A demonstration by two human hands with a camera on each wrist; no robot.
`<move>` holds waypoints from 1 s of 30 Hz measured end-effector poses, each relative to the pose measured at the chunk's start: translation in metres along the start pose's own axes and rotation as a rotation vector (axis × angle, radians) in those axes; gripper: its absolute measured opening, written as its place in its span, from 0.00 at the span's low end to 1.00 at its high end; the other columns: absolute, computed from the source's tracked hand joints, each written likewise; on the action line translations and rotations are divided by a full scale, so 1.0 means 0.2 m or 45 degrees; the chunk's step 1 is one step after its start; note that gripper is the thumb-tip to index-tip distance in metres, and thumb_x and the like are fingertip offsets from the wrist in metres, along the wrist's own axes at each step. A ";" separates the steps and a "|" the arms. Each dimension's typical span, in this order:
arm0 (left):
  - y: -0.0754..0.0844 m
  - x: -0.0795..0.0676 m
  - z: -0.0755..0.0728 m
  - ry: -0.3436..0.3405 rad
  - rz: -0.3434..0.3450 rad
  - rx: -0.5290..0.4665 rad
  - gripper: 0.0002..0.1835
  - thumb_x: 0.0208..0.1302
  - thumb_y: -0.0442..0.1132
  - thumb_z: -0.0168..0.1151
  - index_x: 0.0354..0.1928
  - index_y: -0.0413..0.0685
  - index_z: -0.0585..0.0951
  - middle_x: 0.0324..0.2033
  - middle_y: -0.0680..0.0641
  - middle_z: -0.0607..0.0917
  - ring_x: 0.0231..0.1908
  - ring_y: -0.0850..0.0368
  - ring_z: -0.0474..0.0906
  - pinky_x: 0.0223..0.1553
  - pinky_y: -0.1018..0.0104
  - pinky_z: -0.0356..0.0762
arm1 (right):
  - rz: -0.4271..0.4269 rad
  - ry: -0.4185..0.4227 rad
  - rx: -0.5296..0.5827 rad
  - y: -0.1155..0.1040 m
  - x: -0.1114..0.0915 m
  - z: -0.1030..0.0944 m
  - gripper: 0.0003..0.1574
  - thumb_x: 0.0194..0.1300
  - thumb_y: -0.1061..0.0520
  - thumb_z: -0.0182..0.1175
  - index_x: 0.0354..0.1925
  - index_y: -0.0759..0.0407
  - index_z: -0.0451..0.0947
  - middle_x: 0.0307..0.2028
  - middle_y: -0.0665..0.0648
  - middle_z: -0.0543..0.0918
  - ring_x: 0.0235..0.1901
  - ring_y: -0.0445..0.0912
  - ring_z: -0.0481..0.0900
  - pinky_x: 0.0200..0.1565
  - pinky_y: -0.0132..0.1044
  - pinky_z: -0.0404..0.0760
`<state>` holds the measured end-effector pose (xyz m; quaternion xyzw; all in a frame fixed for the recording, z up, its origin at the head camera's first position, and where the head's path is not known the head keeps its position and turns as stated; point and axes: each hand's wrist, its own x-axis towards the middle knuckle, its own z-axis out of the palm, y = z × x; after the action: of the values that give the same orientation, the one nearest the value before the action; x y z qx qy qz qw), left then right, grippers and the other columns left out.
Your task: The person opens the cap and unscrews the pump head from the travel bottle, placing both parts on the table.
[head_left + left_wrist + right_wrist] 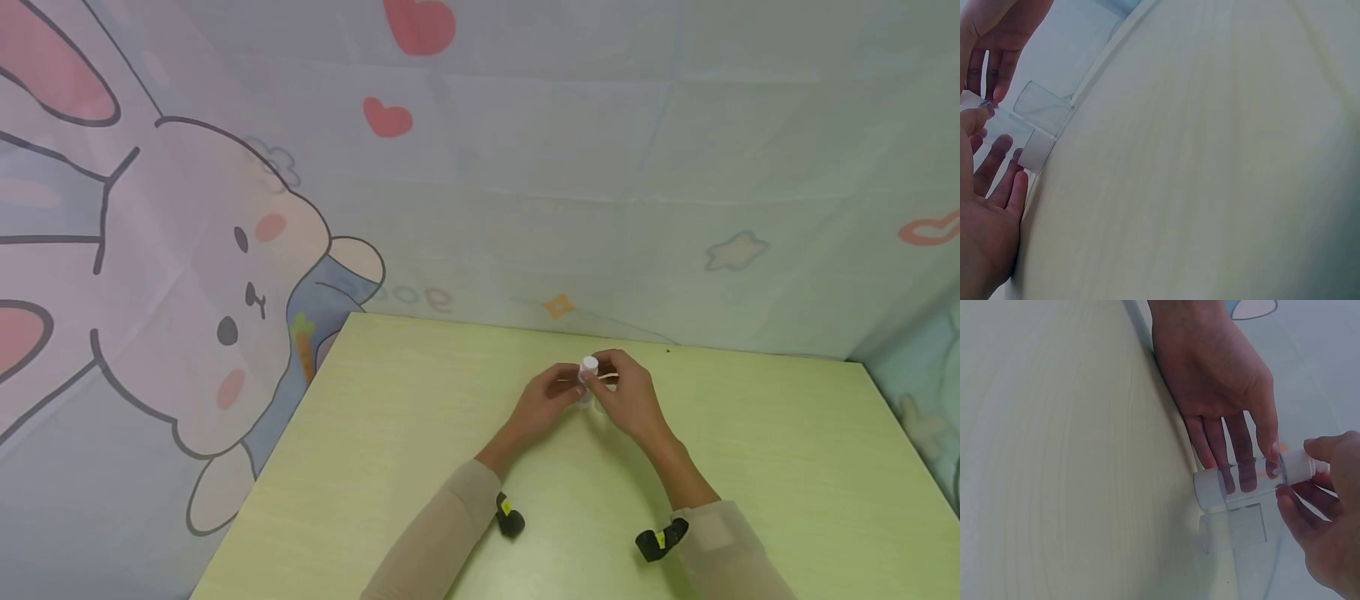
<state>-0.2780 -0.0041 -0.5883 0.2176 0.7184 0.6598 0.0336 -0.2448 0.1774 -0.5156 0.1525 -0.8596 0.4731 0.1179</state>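
Two bare hands meet over one slim bottle with a transparent body and white ends (1259, 478), held upright near the far edge of a pale yellow-green tabletop (360, 467). The left hand (546, 402) curls its thumb and fingers around the see-through body; the right hand (628, 393) pinches the white top. One short, colourless, transparent cylinder (1235, 528) stands just beside the bottle.

Beyond the far edge hangs one pastel cloth backdrop (600, 167) with a large cartoon rabbit. The widest room for moving lies to the left, to the right and toward the person, whose two beige sleeves (450, 533) enter from below.

The head view nearly hides the cylinder behind the right hand; both wrist views show it plainly — and the bottle's white base (1210, 489) too. Whether that base touches the tabletop, I cannot tell.
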 end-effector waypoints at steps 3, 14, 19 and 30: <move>-0.01 0.00 0.00 0.004 -0.008 -0.001 0.19 0.76 0.40 0.66 0.66 0.48 0.81 0.60 0.47 0.85 0.61 0.55 0.83 0.64 0.65 0.80 | 0.027 0.016 0.004 0.00 0.01 0.00 0.19 0.73 0.59 0.69 0.56 0.68 0.78 0.48 0.64 0.83 0.51 0.60 0.84 0.53 0.56 0.86; -0.02 0.00 0.00 0.002 -0.023 -0.002 0.19 0.76 0.40 0.66 0.66 0.48 0.81 0.60 0.47 0.85 0.60 0.54 0.84 0.63 0.65 0.80 | 0.060 0.050 -0.010 0.01 0.02 0.01 0.18 0.72 0.58 0.71 0.52 0.68 0.79 0.45 0.64 0.84 0.49 0.60 0.85 0.53 0.54 0.86; -0.02 0.00 0.00 -0.002 -0.004 -0.014 0.19 0.76 0.39 0.66 0.66 0.48 0.81 0.60 0.46 0.85 0.61 0.53 0.83 0.63 0.64 0.80 | 0.054 0.036 -0.024 0.01 0.02 0.00 0.17 0.72 0.58 0.71 0.52 0.67 0.79 0.46 0.64 0.84 0.50 0.59 0.84 0.53 0.54 0.86; -0.01 0.00 0.00 0.000 -0.006 0.004 0.19 0.77 0.39 0.65 0.65 0.49 0.81 0.60 0.47 0.85 0.60 0.55 0.83 0.62 0.64 0.81 | 0.028 -0.038 -0.028 0.01 0.01 0.00 0.19 0.76 0.59 0.66 0.58 0.68 0.77 0.52 0.65 0.82 0.54 0.60 0.82 0.56 0.55 0.85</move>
<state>-0.2787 -0.0036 -0.5907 0.2160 0.7200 0.6586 0.0347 -0.2467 0.1785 -0.5171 0.1489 -0.8680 0.4627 0.1015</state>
